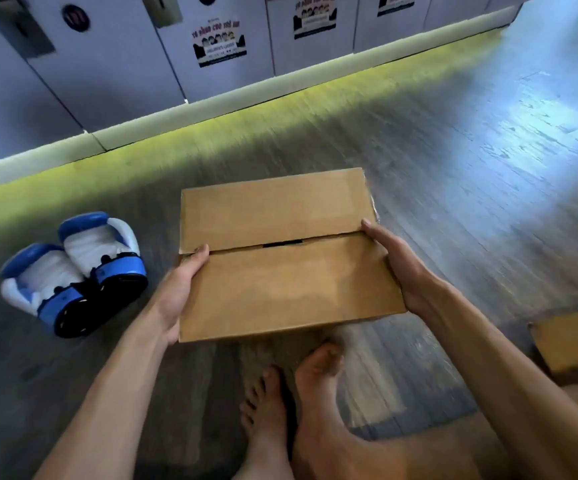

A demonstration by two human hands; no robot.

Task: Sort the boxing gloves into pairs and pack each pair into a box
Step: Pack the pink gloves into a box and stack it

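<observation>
A brown cardboard box [280, 251] with its two top flaps folded shut is held above the floor between my hands. My left hand [180, 289] grips its left side, thumb over the top edge. On the right side my right hand [394, 265] holds it, fingers stretched along the flap seam. Two blue-and-white boxing gloves [73, 271] lie side by side on the floor to the left of the box, cuffs toward me. What is inside the box is hidden.
A row of grey lockers [114, 60] with stickers runs along the back. Part of another cardboard box [571, 344] shows at the right edge. My bare feet [294, 400] are on the wooden floor below the held box.
</observation>
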